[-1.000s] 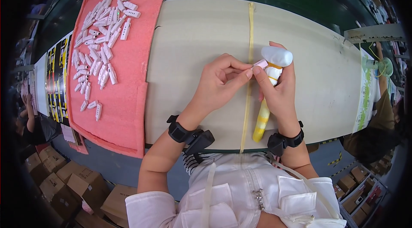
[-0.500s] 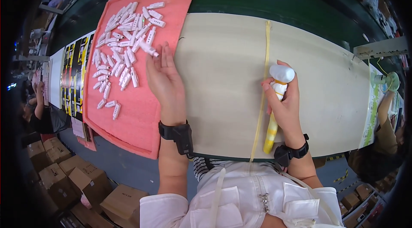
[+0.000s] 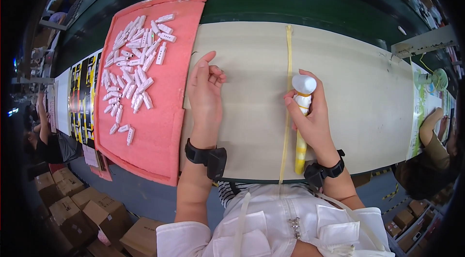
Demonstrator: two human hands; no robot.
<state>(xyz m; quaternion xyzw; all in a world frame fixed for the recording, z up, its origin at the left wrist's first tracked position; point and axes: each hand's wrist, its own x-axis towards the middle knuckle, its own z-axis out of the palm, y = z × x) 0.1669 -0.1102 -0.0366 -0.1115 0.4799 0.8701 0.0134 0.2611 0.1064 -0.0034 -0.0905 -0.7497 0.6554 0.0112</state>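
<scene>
Reckon the middle of the bench as a clock, twelve lying away from the person. The smooth beige worktop (image 3: 242,131) is crossed by a thin yellow strip (image 3: 289,58) from twelve to six, and a dark green surface (image 3: 290,3) stretches beyond twelve. At nine lies a coral-pink mat (image 3: 157,126), soft-looking, its rim raised, strewn with little white oblong pieces (image 3: 130,65), some dotted dark. Brown cartons (image 3: 104,211) crowd the floor at eight; a round green fan (image 3: 440,80) stands at three.

Near the centre, the right hand (image 3: 315,124) wraps its fingers around a slim baton (image 3: 301,143), its rounded white head towards twelve, its yellow tail towards six. The left hand (image 3: 207,83), at nine just beside the mat's edge, has its fingers loosely curled and parted. Boxy black wristbands (image 3: 216,163) circle both wrists.
</scene>
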